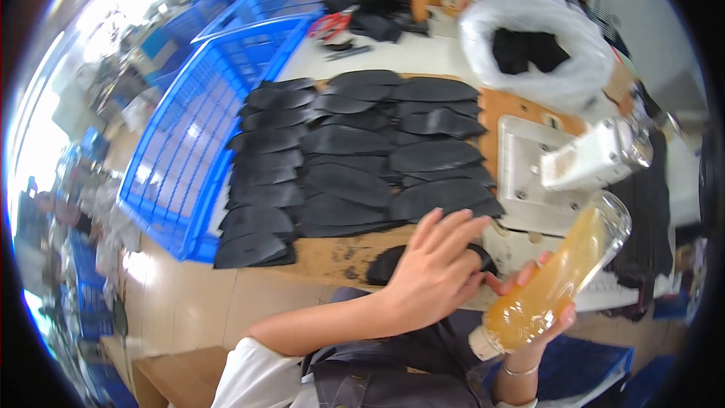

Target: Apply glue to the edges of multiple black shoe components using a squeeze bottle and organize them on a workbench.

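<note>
My right hand point(563, 321) is wrapped round a clear plastic bottle point(566, 272) part filled with thick amber liquid. The bottle is tilted, its pale cap point(483, 343) pointing down toward me and its base up to the right. My left hand point(438, 268) has its fingers stretched out over a black curved piece point(387, 264) at the table's near edge; whether it presses on the piece, I cannot tell. Beyond the hands lie rows of overlapping black, insole-shaped pieces point(343, 185), spread across a brown board point(325, 257).
A white sewing machine point(596, 155) stands at the right, close to the bottle. Blue plastic baskets point(189, 159) line the left side. At the back are a white plastic bag point(483, 38) holding black pieces, red-handled scissors point(330, 26) and a black heap point(377, 11).
</note>
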A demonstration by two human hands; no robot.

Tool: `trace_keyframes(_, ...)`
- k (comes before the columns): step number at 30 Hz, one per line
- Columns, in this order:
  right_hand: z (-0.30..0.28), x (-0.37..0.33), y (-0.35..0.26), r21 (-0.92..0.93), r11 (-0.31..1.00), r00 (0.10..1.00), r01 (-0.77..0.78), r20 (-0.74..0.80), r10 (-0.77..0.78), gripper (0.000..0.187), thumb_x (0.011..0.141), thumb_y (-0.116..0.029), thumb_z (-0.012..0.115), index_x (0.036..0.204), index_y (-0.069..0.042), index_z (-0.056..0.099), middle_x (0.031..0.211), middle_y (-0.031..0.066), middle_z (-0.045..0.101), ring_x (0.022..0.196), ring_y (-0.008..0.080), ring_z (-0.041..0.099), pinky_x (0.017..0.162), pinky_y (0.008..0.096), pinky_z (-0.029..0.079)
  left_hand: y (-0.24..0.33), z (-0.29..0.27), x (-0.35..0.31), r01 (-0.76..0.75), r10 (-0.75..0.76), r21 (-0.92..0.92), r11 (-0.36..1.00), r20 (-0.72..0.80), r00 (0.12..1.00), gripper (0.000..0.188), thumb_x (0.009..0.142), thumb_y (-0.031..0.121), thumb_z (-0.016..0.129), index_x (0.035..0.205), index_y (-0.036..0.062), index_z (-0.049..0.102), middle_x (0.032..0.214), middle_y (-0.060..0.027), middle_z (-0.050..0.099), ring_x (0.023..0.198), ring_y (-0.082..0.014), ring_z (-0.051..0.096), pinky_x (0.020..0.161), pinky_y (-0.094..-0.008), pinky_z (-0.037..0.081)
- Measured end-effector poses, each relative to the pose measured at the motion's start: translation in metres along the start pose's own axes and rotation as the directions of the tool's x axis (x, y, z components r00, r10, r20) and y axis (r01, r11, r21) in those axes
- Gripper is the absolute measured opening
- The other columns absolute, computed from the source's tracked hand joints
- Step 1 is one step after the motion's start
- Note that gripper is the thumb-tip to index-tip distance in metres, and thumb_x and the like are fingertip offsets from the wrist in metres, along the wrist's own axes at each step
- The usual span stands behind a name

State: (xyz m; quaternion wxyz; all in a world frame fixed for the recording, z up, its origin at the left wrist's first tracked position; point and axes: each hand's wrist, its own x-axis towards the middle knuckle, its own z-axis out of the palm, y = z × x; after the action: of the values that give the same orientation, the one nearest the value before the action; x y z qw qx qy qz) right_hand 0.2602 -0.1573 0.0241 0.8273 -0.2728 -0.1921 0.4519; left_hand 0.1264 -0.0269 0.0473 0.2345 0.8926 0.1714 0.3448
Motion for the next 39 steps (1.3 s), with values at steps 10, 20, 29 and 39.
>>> trace_keyframes(10,-0.002,0.005,-0.001,-0.198,0.979,0.986,0.058,0.162,-0.025,0.075,0.083,-0.055,0.053,0.136,-0.007,0.03,0.098,0.0104,0.046,0.088,0.0226,0.056,0.093,0.056,0.044,-0.056,-0.142,-0.027,0.203,-0.307,-0.254,0.946,-0.496,0.812,0.012,0.073,0.001,0.07,0.077,0.0044,0.059,0.12,-0.0141,0.058,0.113,-0.025,0.055,0.095,-0.0338,0.041)
trace_keyframes(20,0.006,0.009,-0.003,-0.197,0.979,0.977,0.055,0.212,-0.013,0.074,0.084,-0.052,0.054,0.135,-0.006,0.03,0.1,0.0114,0.046,0.09,0.0238,0.056,0.094,0.0563,0.043,-0.1,-0.177,-0.078,0.298,-0.066,0.605,0.739,-0.375,0.925,0.017,0.068,0.006,0.073,0.073,0.0059,0.057,0.121,-0.0114,0.056,0.117,-0.0319,0.049,0.1,-0.044,0.035)
trace_keyframes(29,0.013,0.003,-0.004,-0.217,0.975,0.983,0.047,0.186,-0.006,0.074,0.084,-0.052,0.055,0.135,-0.005,0.029,0.1,0.0122,0.046,0.089,0.0242,0.056,0.095,0.0556,0.043,-0.122,-0.173,-0.097,0.372,-0.242,0.568,0.734,-0.293,0.925,0.028,0.067,0.024,0.078,0.071,0.0075,0.056,0.122,-0.0101,0.055,0.12,-0.0315,0.046,0.102,-0.0485,0.033)
trace_keyframes(39,0.02,0.002,0.0,-0.254,0.967,0.983,0.031,0.182,0.016,0.073,0.084,-0.052,0.055,0.135,-0.005,0.03,0.1,0.0119,0.047,0.089,0.0236,0.057,0.095,0.0545,0.043,-0.108,-0.187,-0.095,0.163,-0.19,0.67,0.724,-0.033,0.981,0.015,0.074,0.017,0.07,0.077,0.0067,0.06,0.126,-0.0075,0.051,0.124,-0.0267,0.043,0.104,-0.0466,0.032)
